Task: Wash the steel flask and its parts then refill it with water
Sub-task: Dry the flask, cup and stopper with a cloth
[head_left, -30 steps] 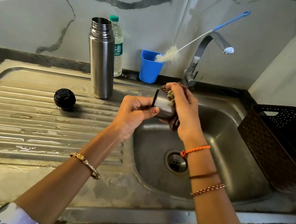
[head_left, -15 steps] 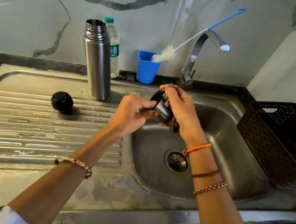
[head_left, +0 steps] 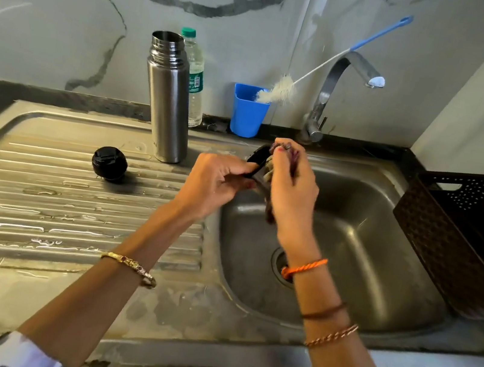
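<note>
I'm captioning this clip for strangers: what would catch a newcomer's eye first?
Both hands meet over the sink: the left hand holds a cup while the right hand scrubs it with a scrubber. Left of them the flask stands open on the drainboard, its black cap nearby.

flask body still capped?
No: the steel flask stands open-mouthed on the drainboard, with its black stopper lying apart to its left.

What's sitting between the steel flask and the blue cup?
In the head view, a clear plastic water bottle with a green cap stands between the steel flask and the blue cup, just behind the flask.
</note>
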